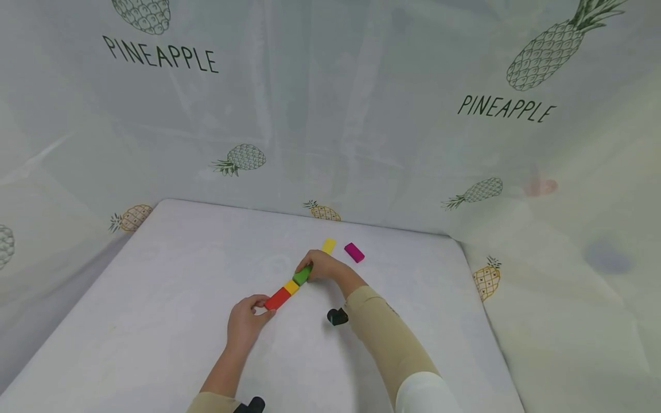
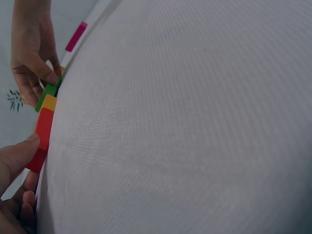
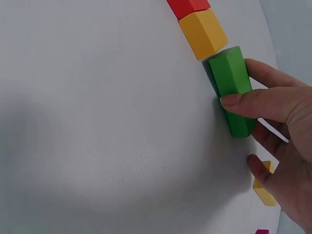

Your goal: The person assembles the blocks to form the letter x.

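Note:
A red block [image 1: 277, 299], a shorter yellow-orange block [image 1: 291, 287] and a green block [image 1: 302, 276] form a slanting row on the white table. My left hand [image 1: 244, 324] pinches the near end of the red block between thumb and fingers. At the row's far end my right hand [image 1: 326, 265] grips the green block, its thumb along one side and fingers on the other. In the right wrist view a narrow gap separates the green block [image 3: 230, 73] from the yellow-orange block [image 3: 202, 33], which touches the red one [image 3: 187, 6].
Beyond my right hand lies a light yellow block [image 1: 329, 246], partly covered by that hand in the right wrist view. A magenta block [image 1: 354, 252] lies to its right. The white table [image 1: 170, 275] meets a pineapple-printed curtain [image 1: 335, 115] at its back edge.

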{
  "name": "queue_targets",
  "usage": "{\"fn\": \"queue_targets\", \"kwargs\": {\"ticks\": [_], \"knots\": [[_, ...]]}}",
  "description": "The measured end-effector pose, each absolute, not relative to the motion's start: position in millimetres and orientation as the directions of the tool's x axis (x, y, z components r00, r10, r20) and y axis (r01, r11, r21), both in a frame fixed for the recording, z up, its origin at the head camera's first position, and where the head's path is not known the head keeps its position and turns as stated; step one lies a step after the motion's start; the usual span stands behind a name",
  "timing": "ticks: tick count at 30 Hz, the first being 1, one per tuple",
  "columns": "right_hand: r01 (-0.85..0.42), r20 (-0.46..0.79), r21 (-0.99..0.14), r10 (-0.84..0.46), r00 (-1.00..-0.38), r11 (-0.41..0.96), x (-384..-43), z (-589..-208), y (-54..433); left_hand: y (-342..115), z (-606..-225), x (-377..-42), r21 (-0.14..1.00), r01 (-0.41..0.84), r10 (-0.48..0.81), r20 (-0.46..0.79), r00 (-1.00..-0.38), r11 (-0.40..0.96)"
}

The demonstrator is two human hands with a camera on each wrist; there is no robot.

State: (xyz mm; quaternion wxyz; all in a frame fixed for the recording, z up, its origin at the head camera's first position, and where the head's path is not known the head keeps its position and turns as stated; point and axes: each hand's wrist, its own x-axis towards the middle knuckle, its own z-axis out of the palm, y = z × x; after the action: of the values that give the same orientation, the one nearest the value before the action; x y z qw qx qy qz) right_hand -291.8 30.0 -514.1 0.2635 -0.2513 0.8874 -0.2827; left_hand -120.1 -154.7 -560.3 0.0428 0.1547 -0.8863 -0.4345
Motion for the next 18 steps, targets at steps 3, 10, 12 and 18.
{"fn": "queue_targets", "kwargs": {"ticks": [3,10,12,18], "knots": [[-0.301,-0.326,-0.632,-0.597,-0.733,0.714,-292.2,-515.4,29.4,-154.4,-559.7,-120.1,0.783,-0.237,-0.311,-0.059,-0.949,0.575],[-0.303,-0.330,-0.622,-0.592,-0.735,0.722,-291.1,-514.1,27.8,-153.6,-558.9,-119.9,0.782,-0.239,-0.318,-0.055,-0.947,0.576],[-0.302,-0.330,-0.622,-0.591,-0.736,0.723,-290.9,-513.9,27.6,-153.5,-558.6,-119.7,0.783,-0.242,-0.320,-0.058,-0.946,0.573],[-0.302,-0.329,-0.623,-0.592,-0.736,0.721,-290.2,-514.1,26.7,-153.7,-558.0,-120.4,0.782,-0.247,-0.318,-0.066,-0.946,0.572]]}}
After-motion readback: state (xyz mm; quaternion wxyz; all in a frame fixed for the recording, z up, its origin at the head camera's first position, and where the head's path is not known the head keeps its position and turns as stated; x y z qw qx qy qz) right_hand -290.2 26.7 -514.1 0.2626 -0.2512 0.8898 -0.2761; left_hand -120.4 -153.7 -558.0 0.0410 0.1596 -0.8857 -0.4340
